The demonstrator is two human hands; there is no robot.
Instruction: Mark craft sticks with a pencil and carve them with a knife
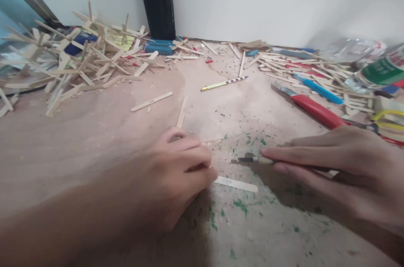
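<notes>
My left hand rests on the tabletop with its fingers curled and pressed down on a flat wooden craft stick. The rounded end of that stick, with faint pencil-like marks, juts out to the right. Another thin stick shows just beyond the knuckles. In my right hand, thumb and fingers close around a slim craft knife with a pale handle and a dark metal tip. The tip points left and is a little apart from the marked stick. Most of its handle is hidden by my fingers.
A tangled pile of craft sticks fills the back left. A yellow patterned pencil and a loose stick lie mid-table. At right are a red-handled bladed tool, a blue pen-like object, more sticks and a plastic bottle.
</notes>
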